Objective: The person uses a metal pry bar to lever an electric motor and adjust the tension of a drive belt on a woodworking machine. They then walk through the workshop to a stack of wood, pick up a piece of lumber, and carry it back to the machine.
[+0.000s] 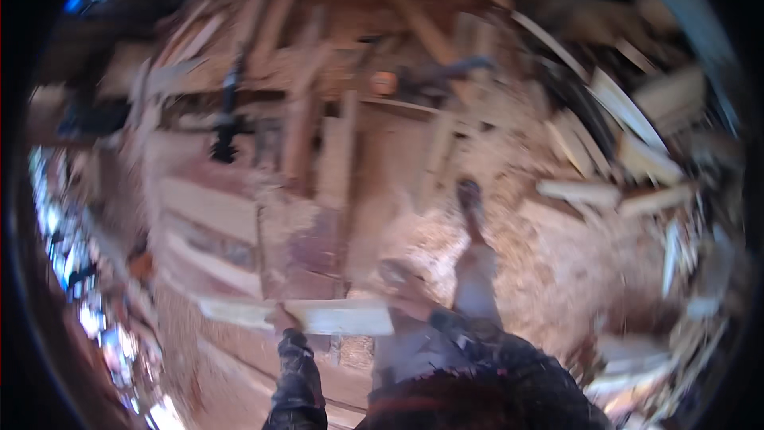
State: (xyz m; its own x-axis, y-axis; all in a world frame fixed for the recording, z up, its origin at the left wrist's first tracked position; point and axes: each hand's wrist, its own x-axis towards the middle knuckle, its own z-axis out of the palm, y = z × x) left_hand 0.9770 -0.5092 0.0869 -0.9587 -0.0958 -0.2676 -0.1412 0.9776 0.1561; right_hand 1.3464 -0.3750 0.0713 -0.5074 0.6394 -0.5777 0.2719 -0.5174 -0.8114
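Observation:
A pale wooden board (342, 316) lies crosswise in front of me, level with the near edge of a workbench (302, 287). My left hand (284, 318) grips this board near its middle, fingers closed over the edge. Just past the board's right end is my right hand (408, 293), smeared by motion. A greyish shape (395, 272) shows at its fingers, too blurred to name, and I cannot tell whether the hand holds it. My foot (469, 193) rests on sawdust to the right of the bench.
Sawdust (525, 271) covers the ground on the right. Offcuts (577, 191) and longer boards (625, 107) pile up farther right. A dark tool-like object (225, 139) sits on the bench's far left, and a round orange item (384, 83) lies beyond it. More planks (263, 24) lean at the back.

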